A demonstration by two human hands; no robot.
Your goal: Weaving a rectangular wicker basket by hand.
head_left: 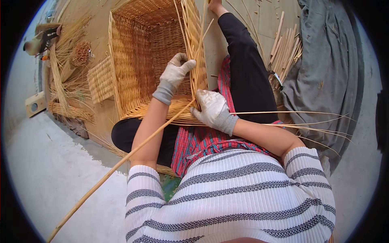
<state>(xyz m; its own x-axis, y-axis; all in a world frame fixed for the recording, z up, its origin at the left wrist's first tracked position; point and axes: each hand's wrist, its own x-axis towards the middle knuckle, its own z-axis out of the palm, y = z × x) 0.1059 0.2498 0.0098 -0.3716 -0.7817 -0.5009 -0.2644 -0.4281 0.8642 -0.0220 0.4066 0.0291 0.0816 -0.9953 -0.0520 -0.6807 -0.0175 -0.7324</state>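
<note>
A rectangular wicker basket (131, 65) leans against my crossed legs, its hollow facing up. My left hand (175, 75), in a pale work glove with a grey cuff, is closed with its thumb and fingers at the basket's right rim. Near the closest corner, my right hand (213, 110), gloved the same way, closes round the rim where several rods meet. From that corner a long thick willow rod (121, 162) slants down to the lower left, across my left forearm. Thin rod ends (316, 127) fan out to the right beyond my right forearm. My right fingertips are partly hidden.
Loose willow bundles (65, 81) and a small woven panel (101, 80) lie to the left. Split sticks (287, 50) and a knife-like tool (278, 78) are at upper right, beside a grey cloth (324, 73). Another person (40, 42) sits far left.
</note>
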